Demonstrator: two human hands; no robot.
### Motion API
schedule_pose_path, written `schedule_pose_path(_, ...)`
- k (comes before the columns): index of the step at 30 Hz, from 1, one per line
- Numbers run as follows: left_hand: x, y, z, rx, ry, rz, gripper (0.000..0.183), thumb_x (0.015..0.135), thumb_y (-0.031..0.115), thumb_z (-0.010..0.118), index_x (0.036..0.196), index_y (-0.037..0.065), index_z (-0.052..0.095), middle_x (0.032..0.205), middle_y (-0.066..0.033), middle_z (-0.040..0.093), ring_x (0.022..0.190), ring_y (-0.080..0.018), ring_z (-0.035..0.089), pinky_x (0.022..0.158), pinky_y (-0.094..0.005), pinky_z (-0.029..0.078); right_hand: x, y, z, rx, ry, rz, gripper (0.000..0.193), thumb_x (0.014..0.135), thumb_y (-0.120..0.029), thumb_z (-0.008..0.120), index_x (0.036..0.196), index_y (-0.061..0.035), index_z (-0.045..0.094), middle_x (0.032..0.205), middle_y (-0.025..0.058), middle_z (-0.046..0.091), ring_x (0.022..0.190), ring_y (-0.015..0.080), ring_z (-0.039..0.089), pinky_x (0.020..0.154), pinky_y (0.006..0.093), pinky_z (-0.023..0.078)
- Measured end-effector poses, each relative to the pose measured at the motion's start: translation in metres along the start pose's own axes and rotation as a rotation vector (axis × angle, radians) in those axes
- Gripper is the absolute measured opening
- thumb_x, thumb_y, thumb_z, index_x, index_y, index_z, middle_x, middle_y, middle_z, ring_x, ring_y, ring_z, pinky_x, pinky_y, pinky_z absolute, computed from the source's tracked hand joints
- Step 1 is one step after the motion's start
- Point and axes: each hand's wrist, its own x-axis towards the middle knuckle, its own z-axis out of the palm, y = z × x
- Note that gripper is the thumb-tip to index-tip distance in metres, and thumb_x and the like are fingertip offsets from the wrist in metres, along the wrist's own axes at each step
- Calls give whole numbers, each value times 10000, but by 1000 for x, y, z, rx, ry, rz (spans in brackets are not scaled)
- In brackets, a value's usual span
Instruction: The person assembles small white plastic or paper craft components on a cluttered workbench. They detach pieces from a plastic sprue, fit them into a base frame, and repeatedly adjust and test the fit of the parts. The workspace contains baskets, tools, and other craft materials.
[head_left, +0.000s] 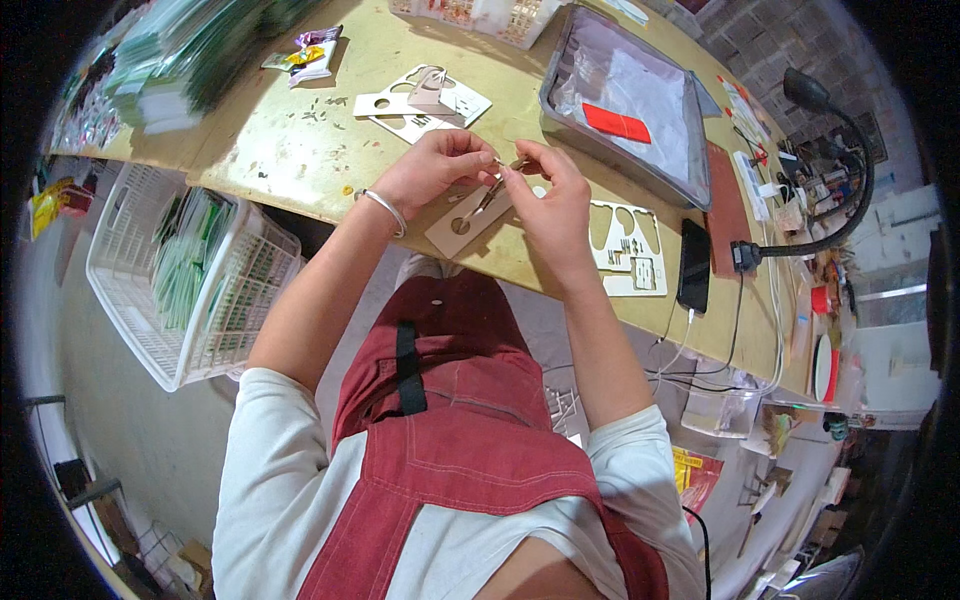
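Observation:
Over the near edge of the table, my left hand (438, 172), with a silvery bangle on its wrist, is closed in a pinch. What its fingertips hold is too small to make out. Close beside it my right hand (552, 190) is closed on a slim dark metal tool (486, 200), whose narrow end points down and toward me; its exact kind does not show. Under both hands lies a flat off-white board piece (455, 232) with a round hole. To the right rests an off-white cut-out sheet (632, 268) with openings and small slotted parts.
Beyond my hands lie more cut-out pieces (470, 103) and small dark bits (325, 108). A grey tray (627, 165) holds clear plastic and a red packet. A phone (693, 265) and lamp (870, 195) stand right; stacked packets (175, 75) and a white basket (215, 325) left.

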Motion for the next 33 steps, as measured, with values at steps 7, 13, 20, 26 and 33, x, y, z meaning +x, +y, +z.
schedule_pose_path(7, -8, -1, 4, -138, 44, 19, 226, 1093, 215, 718, 1192, 12, 722, 1098, -51, 773, 1021, -124, 750, 924, -274, 603, 4, 10, -2, 410, 27, 307, 326, 1007, -116, 801, 1277, 61, 750, 1086, 112, 794, 959, 147, 734, 886, 303, 587)
schedule_pose_path(13, -7, -6, 4, -88, 43, 37, 219, 1089, 202, 718, 1190, 6, 718, 1104, -55, 767, 1021, -130, 746, 937, -277, 601, 10, 9, -9, 551, -22, 517, 273, 1088, -176, 699, 1218, 54, 767, 1033, 91, 788, 897, 143, 726, 842, 302, 581)
schedule_pose_path(20, -10, -4, 5, -81, 41, 47, 224, 1091, 186, 711, 1215, -1, 709, 1125, -67, 770, 1041, -138, 741, 954, -277, 600, 18, 35, -10, 433, -150, 540, 251, 1087, -248, 691, 1180, -51, 814, 953, 32, 794, 896, 107, 716, 788, 297, 486)
schedule_pose_path(26, -11, -4, 7, -77, 51, 42, 218, 1090, 175, 706, 1225, 4, 710, 1140, -74, 775, 1034, -133, 739, 960, -275, 599, 15, 35, -7, 456, -147, 554, 258, 1098, -224, 674, 1183, -21, 810, 978, 39, 784, 886, 90, 686, 766, 262, 494)
schedule_pose_path(33, -11, -5, 8, -84, 58, 27, 213, 1088, 175, 710, 1219, 6, 713, 1128, -64, 776, 1019, -118, 733, 958, -266, 596, 21, 49, -11, 536, -273, 573, 206, 1080, -190, 709, 1122, -11, 802, 953, 35, 777, 848, 79, 677, 778, 246, 539)
